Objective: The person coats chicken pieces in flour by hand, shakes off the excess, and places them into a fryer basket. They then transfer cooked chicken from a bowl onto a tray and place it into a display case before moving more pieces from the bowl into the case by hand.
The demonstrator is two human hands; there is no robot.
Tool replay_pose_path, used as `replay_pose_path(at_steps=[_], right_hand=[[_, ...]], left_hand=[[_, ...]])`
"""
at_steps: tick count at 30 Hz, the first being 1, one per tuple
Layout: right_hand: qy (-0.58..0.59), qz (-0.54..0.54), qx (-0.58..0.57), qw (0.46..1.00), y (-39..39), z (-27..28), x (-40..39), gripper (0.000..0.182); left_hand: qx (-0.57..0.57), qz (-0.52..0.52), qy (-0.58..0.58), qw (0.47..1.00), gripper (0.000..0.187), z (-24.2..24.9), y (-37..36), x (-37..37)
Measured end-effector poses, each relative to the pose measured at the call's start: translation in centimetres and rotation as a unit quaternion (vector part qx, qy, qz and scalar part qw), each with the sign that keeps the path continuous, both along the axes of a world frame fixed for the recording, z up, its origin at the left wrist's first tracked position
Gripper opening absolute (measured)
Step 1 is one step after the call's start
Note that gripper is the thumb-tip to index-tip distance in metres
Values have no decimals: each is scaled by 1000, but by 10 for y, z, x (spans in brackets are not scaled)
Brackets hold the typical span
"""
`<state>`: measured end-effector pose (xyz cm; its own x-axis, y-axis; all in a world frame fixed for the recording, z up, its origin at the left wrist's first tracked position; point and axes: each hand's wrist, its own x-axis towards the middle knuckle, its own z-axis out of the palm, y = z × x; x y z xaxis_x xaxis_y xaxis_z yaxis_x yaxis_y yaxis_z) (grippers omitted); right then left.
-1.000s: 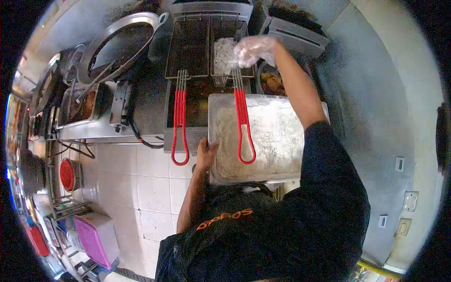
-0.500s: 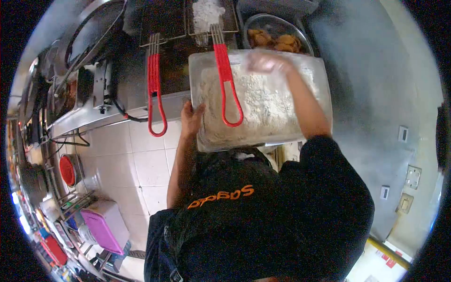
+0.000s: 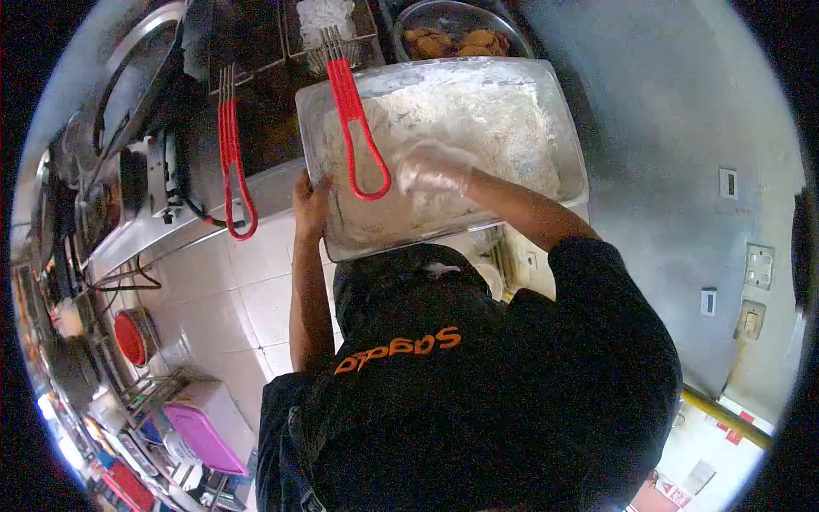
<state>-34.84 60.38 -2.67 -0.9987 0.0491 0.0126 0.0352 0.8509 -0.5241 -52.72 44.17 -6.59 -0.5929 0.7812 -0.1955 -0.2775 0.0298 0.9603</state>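
A wide tray [image 3: 573,141] of white flour [image 3: 478,111] lies tilted slightly in front of me. My left hand [image 3: 310,203] grips its left edge. In a clear glove, my right hand [image 3: 433,169] is down at the flour near the middle of the tray; its fingers are blurred, and whether they hold anything is hidden. A basket's red handle [image 3: 348,98] reaches over the tray's left part. Behind it, white pieces [image 3: 326,21] sit in that wire basket. A bowl [image 3: 401,26] with browned food [image 3: 482,43] stands behind the tray.
Another red basket handle [image 3: 229,136] sticks out over the counter edge at left. A metal panel [image 3: 631,171] rises on the right. Below left are a red round container [image 3: 132,337] and a box with a purple lid [image 3: 205,435].
My right hand has come from the back of the tray toward its middle, nearer to me. The tray and its surroundings appear further left and higher in view. My left hand stays on the tray's edge.
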Motion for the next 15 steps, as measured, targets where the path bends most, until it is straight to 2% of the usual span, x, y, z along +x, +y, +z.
replay_pose_path(at_steps=[1,3,5,6,7,8,9,10,11,12,13,15], right_hand=[[-5,-15,73,997,-5,34,2,31],[-216,-141,33,966,-14,43,12,31],[-266,20,144,953,-23,2,29,30],[-192,-95,26,976,-36,-19,38,28],[-113,-207,-93,967,-44,-22,40,25],[-177,-87,6,980,-39,-25,34,20],[-178,-87,5,980,-39,-35,24,20],[-184,-38,10,982,-42,-49,14,18],[-189,10,16,982,-39,-60,8,16],[-187,9,14,982,-29,-62,3,16],[-145,15,-56,988,-15,-62,-4,17],[-62,37,-195,978,10,-55,-23,21]], left_hand=[[-1,5,-3,1000,24,-1,0,2],[-9,28,19,999,23,-3,1,0],[-9,36,20,999,22,-4,1,1],[-5,43,21,999,22,-5,3,2],[-5,43,19,999,22,-8,3,1],[-52,42,51,996,22,-11,2,-2],[-101,41,83,991,23,-13,1,-4],[-103,39,84,990,23,-12,1,-3],[-75,35,86,993,23,-11,0,-3],[-48,32,87,995,23,-9,0,-2],[-50,33,88,994,23,-3,1,1],[0,42,7,999,24,11,0,8]])
